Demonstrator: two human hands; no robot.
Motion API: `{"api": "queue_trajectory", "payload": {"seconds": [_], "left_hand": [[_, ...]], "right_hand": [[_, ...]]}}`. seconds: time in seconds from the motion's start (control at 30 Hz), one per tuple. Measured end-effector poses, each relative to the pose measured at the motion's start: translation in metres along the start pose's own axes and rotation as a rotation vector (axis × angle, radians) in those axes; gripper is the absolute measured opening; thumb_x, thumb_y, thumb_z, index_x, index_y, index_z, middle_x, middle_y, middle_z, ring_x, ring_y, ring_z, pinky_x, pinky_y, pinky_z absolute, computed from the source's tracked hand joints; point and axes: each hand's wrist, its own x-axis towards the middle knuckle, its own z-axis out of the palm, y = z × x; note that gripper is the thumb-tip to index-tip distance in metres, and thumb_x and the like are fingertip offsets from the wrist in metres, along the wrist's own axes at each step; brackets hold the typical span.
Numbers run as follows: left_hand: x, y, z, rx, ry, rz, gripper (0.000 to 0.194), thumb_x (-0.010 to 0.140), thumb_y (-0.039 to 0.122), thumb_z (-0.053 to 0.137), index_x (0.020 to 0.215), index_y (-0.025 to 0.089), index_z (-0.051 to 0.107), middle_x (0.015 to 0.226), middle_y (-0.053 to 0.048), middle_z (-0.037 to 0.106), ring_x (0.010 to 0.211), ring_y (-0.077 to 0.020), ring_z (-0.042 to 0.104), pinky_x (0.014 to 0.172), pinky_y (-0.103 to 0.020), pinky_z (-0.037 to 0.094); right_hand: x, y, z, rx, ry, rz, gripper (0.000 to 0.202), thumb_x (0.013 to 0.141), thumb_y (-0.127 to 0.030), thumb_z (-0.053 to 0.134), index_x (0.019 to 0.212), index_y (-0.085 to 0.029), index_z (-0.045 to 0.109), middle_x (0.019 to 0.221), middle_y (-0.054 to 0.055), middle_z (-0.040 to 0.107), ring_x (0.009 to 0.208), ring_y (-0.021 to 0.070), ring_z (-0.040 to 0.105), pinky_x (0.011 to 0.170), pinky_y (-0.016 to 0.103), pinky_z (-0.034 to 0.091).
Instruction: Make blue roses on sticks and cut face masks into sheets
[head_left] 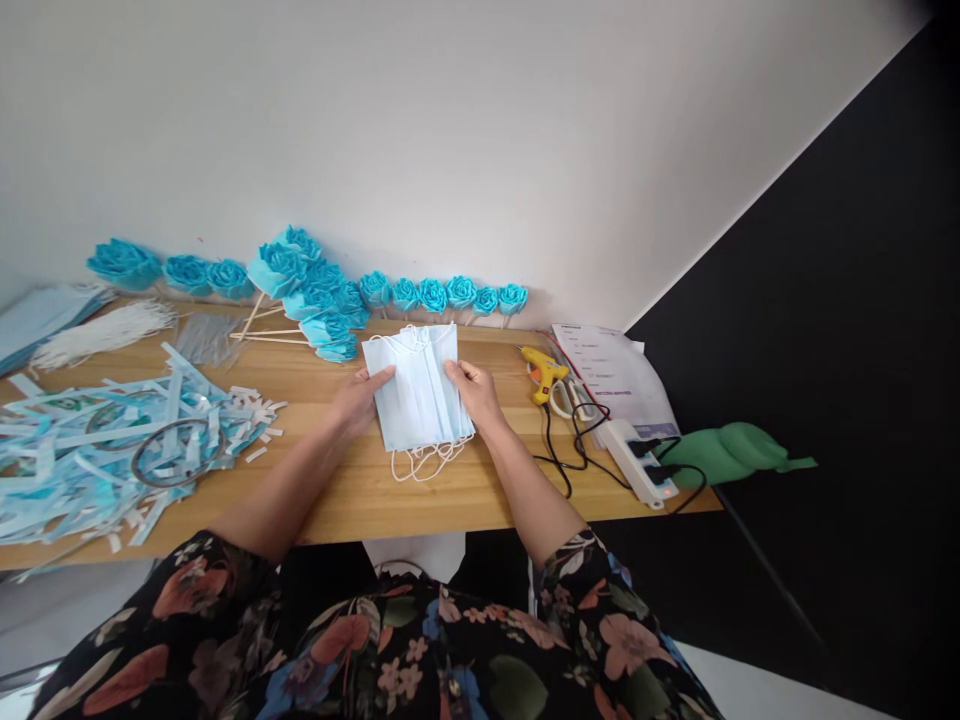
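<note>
A small stack of light blue face masks [422, 390] is held up over the wooden table, its white ear loops hanging below and lying across the top edge. My left hand [360, 400] grips the stack's left edge, thumb on the front face. On the opposite edge my right hand [474, 392] pinches it the same way. The fingers behind the masks are hidden. Just beyond the masks stands a row of blue fabric roses [433, 295] against the wall, and a pile of stemmed roses [319, 290] lies to the left.
Cut blue and white strips [97, 440] cover the table's left side, with a wire ring [176, 452] on them. White cords [105, 333] lie behind. To the right are a yellow glue gun [544, 374], a white tape roll [561, 398], a power strip [637, 465] and a green bottle-like object [727, 452].
</note>
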Motion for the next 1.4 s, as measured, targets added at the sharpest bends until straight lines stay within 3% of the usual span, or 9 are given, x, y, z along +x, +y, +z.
{"api": "queue_trajectory", "payload": {"seconds": [0.1,0.23,0.33,0.47,0.6,0.77,0.97,1.2,1.4], "left_hand": [[0.002,0.002,-0.004,-0.020,0.050,0.011,0.029,0.075,0.019,0.079,0.101,0.011,0.070,0.095,-0.013,0.078,0.094,-0.0286,0.074,0.092,-0.040,0.060],[0.001,0.007,-0.005,-0.062,0.014,-0.003,0.029,0.077,0.018,0.077,0.104,0.011,0.070,0.094,-0.011,0.078,0.088,-0.0248,0.074,0.090,-0.036,0.060],[-0.002,0.010,-0.003,-0.105,-0.014,-0.003,0.022,0.080,0.018,0.076,0.100,0.012,0.071,0.091,-0.008,0.078,0.080,-0.0211,0.074,0.085,-0.033,0.061],[-0.008,0.013,0.003,-0.142,-0.069,0.004,0.016,0.083,0.018,0.073,0.098,0.012,0.072,0.090,-0.007,0.078,0.079,-0.0203,0.073,0.084,-0.032,0.062],[-0.011,0.012,0.006,-0.132,-0.137,0.007,0.020,0.084,0.020,0.072,0.102,0.011,0.072,0.097,-0.011,0.078,0.092,-0.0262,0.074,0.092,-0.038,0.060],[-0.006,0.004,0.002,-0.073,-0.115,-0.054,0.023,0.080,0.020,0.077,0.101,0.011,0.073,0.095,-0.014,0.078,0.095,-0.0302,0.074,0.092,-0.040,0.060],[-0.003,0.000,0.000,-0.023,-0.081,-0.053,0.028,0.077,0.023,0.080,0.101,0.011,0.072,0.093,-0.014,0.078,0.091,-0.0306,0.075,0.089,-0.042,0.061],[0.001,-0.001,-0.003,0.012,-0.032,-0.043,0.025,0.078,0.022,0.078,0.099,0.010,0.072,0.091,-0.014,0.078,0.078,-0.0256,0.075,0.075,-0.034,0.063],[0.007,0.006,-0.011,-0.059,0.062,-0.032,0.029,0.079,0.018,0.076,0.106,0.013,0.069,0.091,-0.009,0.078,0.082,-0.0225,0.074,0.086,-0.036,0.061]], "right_hand": [[0.005,-0.001,-0.007,0.055,0.116,0.002,0.042,0.079,-0.053,0.064,0.104,-0.020,0.067,0.067,-0.002,0.056,0.061,0.0137,0.046,0.056,0.025,0.036],[0.012,-0.003,-0.025,-0.121,0.278,-0.024,0.065,0.077,-0.035,0.067,0.139,-0.020,0.053,0.061,-0.004,0.055,0.055,0.0147,0.048,0.059,0.028,0.041],[0.016,-0.002,-0.034,-0.237,0.298,-0.058,0.052,0.079,-0.029,0.062,0.130,-0.020,0.063,0.054,-0.007,0.047,0.051,0.0138,0.041,0.060,0.029,0.039],[0.014,0.004,-0.024,-0.194,0.108,-0.058,0.028,0.080,-0.037,0.063,0.097,-0.020,0.078,0.062,-0.002,0.059,0.058,0.0139,0.048,0.062,0.028,0.040],[0.002,0.005,-0.003,0.044,-0.141,0.014,0.039,0.081,-0.055,0.065,0.092,-0.021,0.078,0.090,0.003,0.074,0.083,0.0175,0.062,0.077,0.028,0.046],[-0.010,0.001,0.010,0.215,-0.303,0.124,0.049,0.078,-0.067,0.065,0.080,-0.019,0.075,0.078,0.002,0.071,0.074,0.0172,0.062,0.070,0.028,0.046],[-0.008,0.002,0.010,0.195,-0.210,0.171,0.042,0.063,-0.056,0.082,0.078,-0.018,0.071,0.066,-0.003,0.062,0.061,0.0126,0.051,0.058,0.025,0.039],[-0.003,0.006,0.007,0.133,-0.084,0.103,0.047,0.072,-0.062,0.072,0.060,-0.020,0.053,0.055,-0.007,0.044,0.054,0.0082,0.036,0.051,0.023,0.026],[0.013,0.008,-0.007,0.265,0.194,0.177,0.053,0.064,-0.072,0.070,0.073,-0.021,0.059,0.060,-0.003,0.058,0.057,0.0129,0.048,0.053,0.026,0.037]]}}
